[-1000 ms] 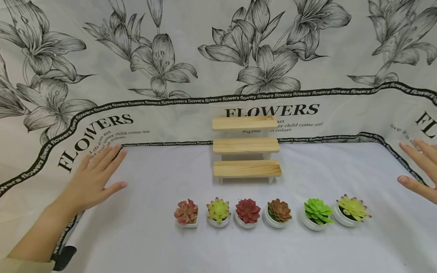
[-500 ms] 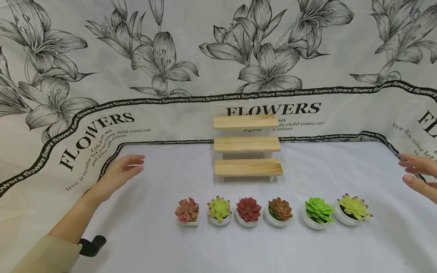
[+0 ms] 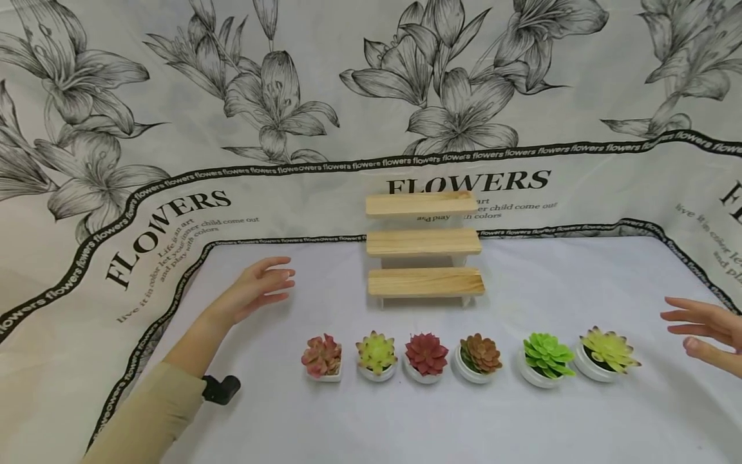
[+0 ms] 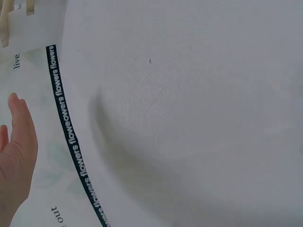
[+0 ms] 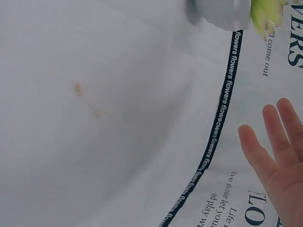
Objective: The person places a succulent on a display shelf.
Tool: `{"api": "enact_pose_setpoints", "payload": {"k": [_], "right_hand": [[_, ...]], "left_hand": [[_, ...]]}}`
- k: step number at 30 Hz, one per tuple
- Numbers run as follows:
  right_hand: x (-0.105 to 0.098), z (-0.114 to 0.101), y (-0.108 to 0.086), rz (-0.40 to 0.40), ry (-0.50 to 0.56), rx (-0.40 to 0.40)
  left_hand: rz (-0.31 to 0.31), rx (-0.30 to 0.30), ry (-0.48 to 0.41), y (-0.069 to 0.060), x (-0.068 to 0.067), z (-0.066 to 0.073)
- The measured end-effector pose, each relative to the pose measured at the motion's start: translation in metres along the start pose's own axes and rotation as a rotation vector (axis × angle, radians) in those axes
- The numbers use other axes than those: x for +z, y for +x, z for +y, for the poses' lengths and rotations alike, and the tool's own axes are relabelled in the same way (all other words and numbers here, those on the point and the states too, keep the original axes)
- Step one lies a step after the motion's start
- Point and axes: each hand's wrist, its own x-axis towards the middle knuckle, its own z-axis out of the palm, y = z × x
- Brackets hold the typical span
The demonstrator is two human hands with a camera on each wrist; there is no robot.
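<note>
My left hand (image 3: 255, 290) hovers over the white cloth left of the wooden stand, fingers loosely bent and holding nothing. At the right edge of the head view my right hand (image 3: 707, 328) has its fingers spread, also with nothing in it. Nearest to the right hand is a yellow-green succulent (image 3: 605, 353) in a white pot, beside a bright green succulent (image 3: 546, 357). Farther left in the row stand a brown succulent (image 3: 480, 356), a dark red succulent (image 3: 426, 356), a yellow succulent (image 3: 377, 354) and a pinkish succulent (image 3: 322, 357) in a squarish pot.
A three-tier wooden stand (image 3: 425, 281) stands at the back middle, behind the row of pots. Behind it hangs a cloth backdrop (image 3: 313, 206) printed with lilies and lettering. A black camera mount (image 3: 221, 389) sticks out from my left wrist.
My left hand has moved right, toward the stand, its fingers going from spread to loosely bent. The right hand has shifted slightly lower. The pots and stand stay in place.
</note>
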Motion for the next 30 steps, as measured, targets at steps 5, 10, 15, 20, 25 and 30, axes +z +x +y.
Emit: {"api": "enact_pose_setpoints", "payload": {"k": [5,10,15,20,25,30], "right_hand": [[0.008,-0.019,-0.007,-0.070,0.101,-0.015],[0.016,-0.022,-0.014,-0.130,0.190,-0.019],[0.028,-0.023,-0.018,-0.195,0.222,0.091],[0.036,-0.030,-0.015,-0.247,0.270,0.126],[0.041,-0.038,-0.014,-0.251,0.270,0.108],[0.044,-0.045,-0.011,-0.249,0.234,0.105]], "left_hand": [[-0.040,-0.025,-0.012,0.015,0.009,-0.004],[-0.103,-0.026,0.007,0.028,0.018,-0.010],[-0.153,-0.041,-0.018,0.036,0.034,-0.013],[-0.181,-0.092,-0.030,0.041,0.045,-0.012],[-0.193,-0.127,-0.029,0.047,0.052,-0.009],[-0.202,-0.128,-0.051,0.055,0.059,-0.012]]}}
